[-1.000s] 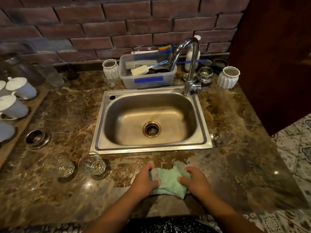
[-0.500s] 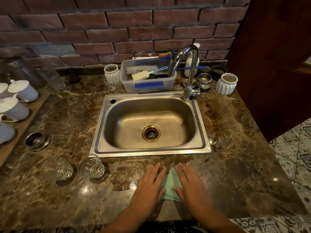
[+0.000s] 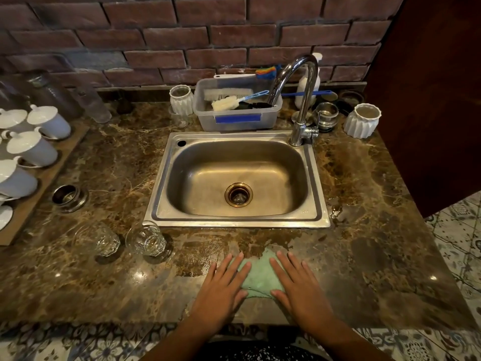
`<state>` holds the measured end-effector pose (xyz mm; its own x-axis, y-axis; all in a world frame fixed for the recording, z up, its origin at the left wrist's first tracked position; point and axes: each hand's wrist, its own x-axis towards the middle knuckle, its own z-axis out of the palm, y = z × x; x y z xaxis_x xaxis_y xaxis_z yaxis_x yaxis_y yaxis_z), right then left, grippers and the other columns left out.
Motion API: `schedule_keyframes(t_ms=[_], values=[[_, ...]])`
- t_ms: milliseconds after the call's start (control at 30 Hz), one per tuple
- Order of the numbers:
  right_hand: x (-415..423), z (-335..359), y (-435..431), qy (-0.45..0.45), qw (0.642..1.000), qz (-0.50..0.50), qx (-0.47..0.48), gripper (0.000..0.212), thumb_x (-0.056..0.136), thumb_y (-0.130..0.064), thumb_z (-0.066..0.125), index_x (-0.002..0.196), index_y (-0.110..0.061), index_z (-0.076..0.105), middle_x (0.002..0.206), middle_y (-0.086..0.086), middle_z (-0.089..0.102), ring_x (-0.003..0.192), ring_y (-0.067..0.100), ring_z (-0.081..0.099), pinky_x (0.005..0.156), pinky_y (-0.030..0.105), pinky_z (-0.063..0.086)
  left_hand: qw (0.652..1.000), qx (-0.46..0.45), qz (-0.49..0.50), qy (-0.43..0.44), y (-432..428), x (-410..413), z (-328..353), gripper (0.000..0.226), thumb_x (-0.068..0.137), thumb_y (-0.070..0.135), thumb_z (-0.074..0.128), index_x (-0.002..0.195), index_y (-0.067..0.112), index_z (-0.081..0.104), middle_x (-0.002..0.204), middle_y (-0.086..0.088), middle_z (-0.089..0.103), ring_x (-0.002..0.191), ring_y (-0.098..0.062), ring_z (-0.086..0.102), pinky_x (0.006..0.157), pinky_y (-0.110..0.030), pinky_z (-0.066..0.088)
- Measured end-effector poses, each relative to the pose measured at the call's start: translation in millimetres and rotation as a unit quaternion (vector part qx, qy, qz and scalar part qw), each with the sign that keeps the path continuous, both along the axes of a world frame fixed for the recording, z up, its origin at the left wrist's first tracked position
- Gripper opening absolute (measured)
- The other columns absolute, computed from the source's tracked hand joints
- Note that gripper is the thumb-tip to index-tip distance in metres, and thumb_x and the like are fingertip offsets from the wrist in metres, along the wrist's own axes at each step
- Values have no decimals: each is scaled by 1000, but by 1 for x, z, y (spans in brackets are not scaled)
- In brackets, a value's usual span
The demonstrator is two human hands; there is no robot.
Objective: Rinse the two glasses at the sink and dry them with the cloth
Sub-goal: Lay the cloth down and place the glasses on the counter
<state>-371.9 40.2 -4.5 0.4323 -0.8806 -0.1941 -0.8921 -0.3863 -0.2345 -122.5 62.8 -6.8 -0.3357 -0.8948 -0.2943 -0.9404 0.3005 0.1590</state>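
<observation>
A green cloth lies flat on the brown marble counter just in front of the steel sink. My left hand and my right hand lie flat on it with straight fingers, one on each side, the cloth showing between them. Two clear glasses stand upright on the counter left of the hands: one near the sink's front left corner, the other further left. The tap arches over the sink's back right; no water runs.
A plastic tub of brushes sits behind the sink between two white ribbed pots. White lidded cups lie on a wooden tray at the left. A metal ring lies on the counter. Water pools right of the sink.
A second ago both hands gripped the bunched cloth. They have since spread it flat and now rest on it with straight fingers. The glasses have not moved.
</observation>
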Motion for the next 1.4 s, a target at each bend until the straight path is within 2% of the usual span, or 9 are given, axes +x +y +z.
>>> schedule_keyframes(t_ms=[167,567,633,733,833,1000,1167,1233,1400], values=[[-6,-3,1,-9,1000,15,-7,67,99,-61,27,157,-27,21,166,-2,16,153,23,15,120,37,7,1000,-12,15,-2,4,3,2,61,105,61,21,161,36,15,170,9,9,156,-18,6,117,-50,-10],[-5,-8,4,6,999,15,-29,68,98,-56,33,157,-24,22,165,2,19,152,23,16,118,44,15,999,0,22,-27,6,-2,-6,63,104,60,16,160,33,19,169,5,14,154,-19,10,116,-59,7],[-6,-8,5,8,999,17,-29,68,97,-56,33,157,-24,22,165,2,18,153,23,15,118,44,15,999,12,27,-27,5,-3,-4,64,103,62,13,161,35,17,170,6,11,155,-20,8,117,-59,4],[-5,-7,3,8,999,18,-29,68,98,-55,33,157,-24,23,165,2,18,153,22,16,119,43,14,999,31,41,12,1,-1,-1,66,100,66,7,161,40,2,169,13,-11,155,-15,-14,120,-57,-14],[-5,-4,4,0,1000,17,-15,67,97,-56,30,156,-24,25,164,1,22,151,22,19,118,42,14,998,41,41,26,0,-3,6,65,102,63,17,160,40,-1,168,14,-15,154,-16,-19,119,-60,-11],[11,15,-3,16,999,-30,40,69,91,-54,30,155,-25,27,165,-1,19,153,23,14,122,43,16,994,90,23,63,-10,2,30,67,103,42,44,161,34,10,171,8,-1,157,-21,0,123,-60,9],[61,55,9,118,981,-156,19,60,86,-43,49,141,-21,44,147,10,43,135,30,40,111,44,37,986,116,23,119,18,67,51,55,97,28,58,149,20,41,150,-11,46,136,-33,45,109,-41,43],[91,69,28,139,975,-175,8,51,87,-41,52,135,-24,48,139,6,49,127,26,48,106,43,42,984,129,31,123,42,102,59,52,98,30,58,147,19,43,148,-10,48,134,-31,48,105,-38,42],[176,83,70,59,986,-146,59,37,98,-42,42,127,-25,55,119,3,67,105,23,65,86,36,54,980,131,87,125,90,186,72,47,97,27,56,143,15,49,146,-11,53,133,-29,50,107,-36,42]])
